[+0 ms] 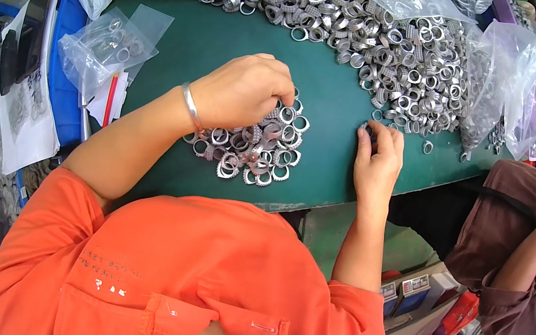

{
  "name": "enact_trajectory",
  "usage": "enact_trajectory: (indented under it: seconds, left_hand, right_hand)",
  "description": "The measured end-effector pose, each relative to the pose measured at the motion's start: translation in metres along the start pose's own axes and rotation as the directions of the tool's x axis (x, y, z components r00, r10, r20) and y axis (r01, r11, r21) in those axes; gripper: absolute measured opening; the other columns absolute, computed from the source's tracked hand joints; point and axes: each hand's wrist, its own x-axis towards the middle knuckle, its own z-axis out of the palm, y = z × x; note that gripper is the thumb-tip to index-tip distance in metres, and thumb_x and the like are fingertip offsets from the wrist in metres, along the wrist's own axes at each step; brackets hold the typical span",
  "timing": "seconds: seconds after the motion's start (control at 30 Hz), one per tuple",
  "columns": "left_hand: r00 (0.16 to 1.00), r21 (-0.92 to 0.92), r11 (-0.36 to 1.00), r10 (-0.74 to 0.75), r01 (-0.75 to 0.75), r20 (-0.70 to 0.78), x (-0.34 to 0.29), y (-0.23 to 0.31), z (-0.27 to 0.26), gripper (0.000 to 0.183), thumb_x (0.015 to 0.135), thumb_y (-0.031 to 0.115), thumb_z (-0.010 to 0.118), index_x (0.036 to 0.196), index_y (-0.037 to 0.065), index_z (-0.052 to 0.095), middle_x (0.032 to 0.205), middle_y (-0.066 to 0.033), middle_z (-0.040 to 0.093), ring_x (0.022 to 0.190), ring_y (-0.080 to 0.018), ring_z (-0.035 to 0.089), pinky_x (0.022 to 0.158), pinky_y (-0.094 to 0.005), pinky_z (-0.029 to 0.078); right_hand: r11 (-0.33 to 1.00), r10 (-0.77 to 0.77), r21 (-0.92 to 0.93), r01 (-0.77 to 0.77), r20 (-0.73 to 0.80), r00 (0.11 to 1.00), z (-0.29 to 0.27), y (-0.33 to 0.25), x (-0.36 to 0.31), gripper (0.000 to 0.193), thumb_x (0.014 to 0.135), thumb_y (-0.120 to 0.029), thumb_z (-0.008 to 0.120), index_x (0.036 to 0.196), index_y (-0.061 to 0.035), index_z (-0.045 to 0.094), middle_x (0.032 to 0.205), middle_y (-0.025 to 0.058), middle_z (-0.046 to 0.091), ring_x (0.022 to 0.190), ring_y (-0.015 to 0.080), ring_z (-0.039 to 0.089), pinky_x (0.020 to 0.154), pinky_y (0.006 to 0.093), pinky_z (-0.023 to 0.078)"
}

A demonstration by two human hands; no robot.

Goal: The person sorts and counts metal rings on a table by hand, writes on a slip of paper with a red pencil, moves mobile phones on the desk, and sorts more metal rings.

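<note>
Small ring pile (270, 146) partly beneath left grip (246, 89).

The person is wearing an orange shirt (209, 257) with loose sleeves (52, 230) ending near the elbows, and stitched seams (149, 326) are running down its near part. Small dark and white markings (113, 265) are showing on its left side. A smooth silver bangle (190, 108) is circling the wrist of the left hand (246, 90); the right hand (378, 160) is showing bare.

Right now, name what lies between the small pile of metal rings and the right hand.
In the head view, bare green tabletop separates the small pile of metal rings from the right hand.
</note>
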Motion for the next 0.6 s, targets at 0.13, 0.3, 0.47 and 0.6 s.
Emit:
enact_trajectory:
  seconds: [0.13,0.3,0.47,0.6]
  left_hand:
    - [0.999,0.044,0.999,0.024,-0.023,-0.023,0.02,-0.003,0.007,0.011,0.073,-0.004,0.059,0.082,0.002,0.063,0.083,-0.01,0.062,0.082,-0.0295,0.059,0.073,-0.0374,0.048]
    - [0.982,0.139,0.99,0.056,-0.031,-0.179,0.068,-0.021,0.033,0.019,0.076,0.002,0.063,0.094,0.003,0.062,0.089,-0.0116,0.059,0.084,-0.0325,0.059,0.077,-0.0394,0.049]
    - [0.994,0.289,0.955,-0.041,0.069,-0.101,0.093,-0.031,0.046,0.016,0.077,0.007,0.063,0.091,0.003,0.059,0.089,-0.0134,0.058,0.086,-0.0342,0.059,0.076,-0.0416,0.05]
    - [0.988,0.319,0.945,-0.03,0.079,-0.154,0.094,-0.033,0.046,0.009,0.076,0.005,0.061,0.084,0.004,0.056,0.087,-0.0136,0.058,0.082,-0.0346,0.06,0.07,-0.0434,0.05]
  right_hand:
    - [0.99,0.088,0.099,-0.098,0.106,0.99,-0.006,0.001,-0.002,0.019,0.077,0.0,0.068,0.095,0.0008,0.061,0.082,0.01,0.059,0.063,0.0186,0.056,0.058,0.0298,0.047]
    - [0.802,0.331,0.444,-0.399,0.225,0.916,-0.003,0.001,-0.009,0.017,0.082,0.001,0.066,0.099,0.0037,0.062,0.079,0.0066,0.065,0.062,0.0112,0.059,0.056,0.0247,0.05]
    - [0.384,0.421,0.732,-0.563,0.404,0.812,-0.009,-0.009,-0.011,0.015,0.088,0.0,0.06,0.1,0.0087,0.061,0.085,0.0133,0.066,0.066,0.0153,0.064,0.061,0.0258,0.056]
    - [0.278,0.364,0.773,-0.571,0.465,0.807,-0.011,-0.009,-0.011,0.016,0.088,-0.001,0.06,0.101,0.0083,0.061,0.087,0.0147,0.066,0.066,0.0162,0.065,0.061,0.0266,0.056]
